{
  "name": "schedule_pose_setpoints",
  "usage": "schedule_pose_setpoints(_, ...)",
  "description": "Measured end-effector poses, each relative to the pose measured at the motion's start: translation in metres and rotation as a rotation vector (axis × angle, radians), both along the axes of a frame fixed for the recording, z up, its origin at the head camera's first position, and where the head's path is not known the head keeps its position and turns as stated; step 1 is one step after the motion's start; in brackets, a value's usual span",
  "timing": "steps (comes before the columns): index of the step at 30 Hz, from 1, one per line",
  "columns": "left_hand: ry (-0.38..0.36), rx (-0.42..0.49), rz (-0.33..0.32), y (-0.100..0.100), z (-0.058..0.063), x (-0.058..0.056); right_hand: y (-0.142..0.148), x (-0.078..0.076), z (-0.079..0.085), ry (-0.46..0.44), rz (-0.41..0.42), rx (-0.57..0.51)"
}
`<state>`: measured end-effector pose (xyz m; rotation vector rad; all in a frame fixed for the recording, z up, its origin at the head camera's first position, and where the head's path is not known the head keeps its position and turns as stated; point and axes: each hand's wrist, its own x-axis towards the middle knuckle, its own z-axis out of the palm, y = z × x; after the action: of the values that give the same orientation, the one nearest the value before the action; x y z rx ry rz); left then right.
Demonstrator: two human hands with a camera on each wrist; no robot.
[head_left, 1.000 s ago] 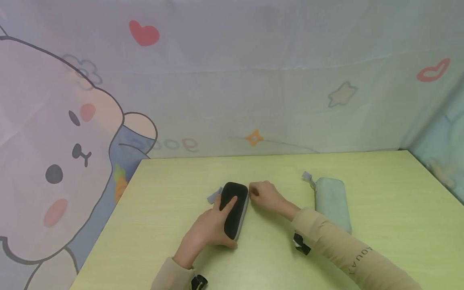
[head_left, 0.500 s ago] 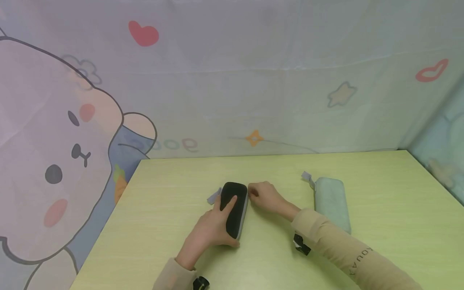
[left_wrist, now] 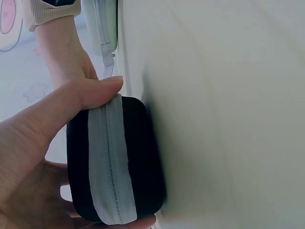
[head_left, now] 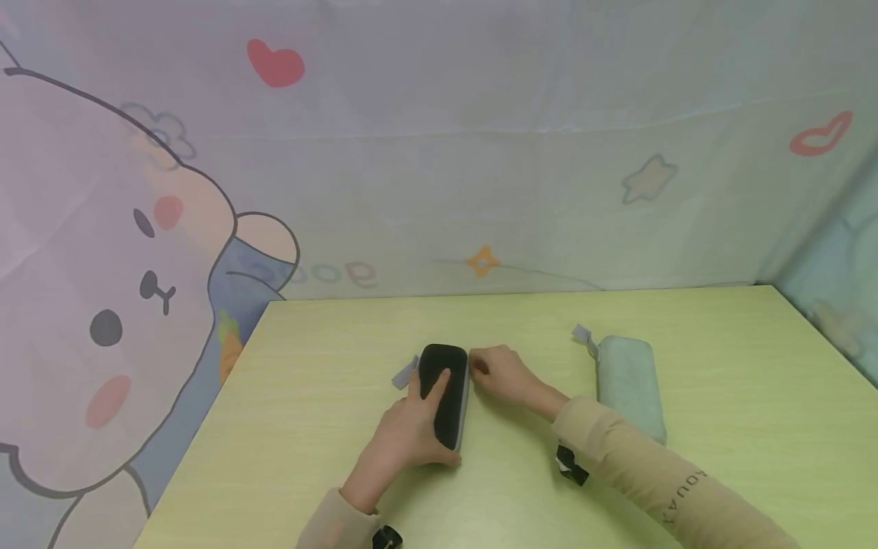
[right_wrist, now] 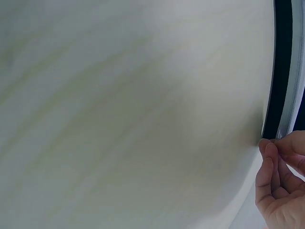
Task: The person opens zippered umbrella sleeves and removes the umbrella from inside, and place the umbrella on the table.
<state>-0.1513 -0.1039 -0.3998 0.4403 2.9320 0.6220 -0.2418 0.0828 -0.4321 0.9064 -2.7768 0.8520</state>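
A black zippered case with a grey zipper band lies on the table. My left hand grips it, fingers spread over its top and left side, thumb at its near end. In the left wrist view, the zipper band runs unparted across that end below the thumb. A grey fabric tab sticks out from the case's left side. At the far right corner, my right hand has thumb and forefinger pinched together on the zipper line; the zipper pull there is mostly hidden by the fingertips.
A pale green zippered case with a grey tab lies to the right, partly behind my right sleeve. The light wooden table ends at a printed cloth backdrop.
The near end of the black case has swung slightly to the right, with my left hand moving along. My right hand has stayed almost still at the far corner.
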Motion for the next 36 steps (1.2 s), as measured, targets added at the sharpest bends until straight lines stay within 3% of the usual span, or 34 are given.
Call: schedule_pose_setpoints(36,-0.009,-0.008,0.010,0.0023,-0.0011,0.0018,-0.0003,0.0071,0.0026,-0.010,0.050,0.048)
